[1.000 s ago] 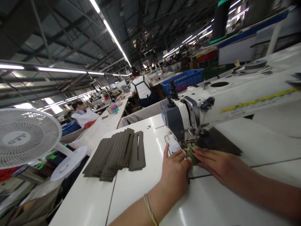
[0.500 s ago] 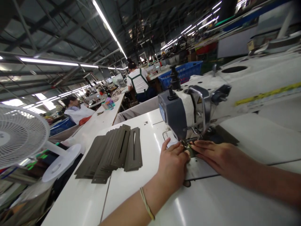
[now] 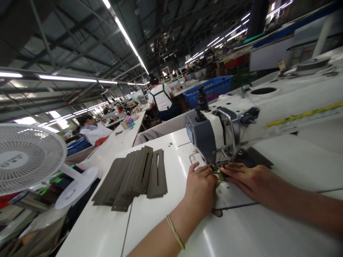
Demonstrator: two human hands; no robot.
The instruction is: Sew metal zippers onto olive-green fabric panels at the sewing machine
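A sewing machine [image 3: 203,135] stands on the white table, its needle area hidden partly by my fingers. My left hand [image 3: 202,184] is just left of the presser foot, fingers bent and pressed down at a dark piece. From the right, my right hand [image 3: 250,178] reaches the same spot, fingers together and fairly straight on the dark fabric piece [image 3: 258,157], part of which shows behind the foot. A fanned stack of olive-grey slotted pieces [image 3: 128,178] lies left of the machine, with a few more slotted pieces [image 3: 157,175] beside it.
A white fan [image 3: 29,157] stands at the left edge. Beyond the table are a blue basket [image 3: 209,89], a person in a white shirt [image 3: 161,98] with their back turned, and another person [image 3: 91,130] at the left. A yellow measuring tape [image 3: 302,115] runs along the machine.
The whole view has shifted slightly, so the scene sits a little further right and lower. Both hands remain at the presser foot, with hardly any change in their pose.
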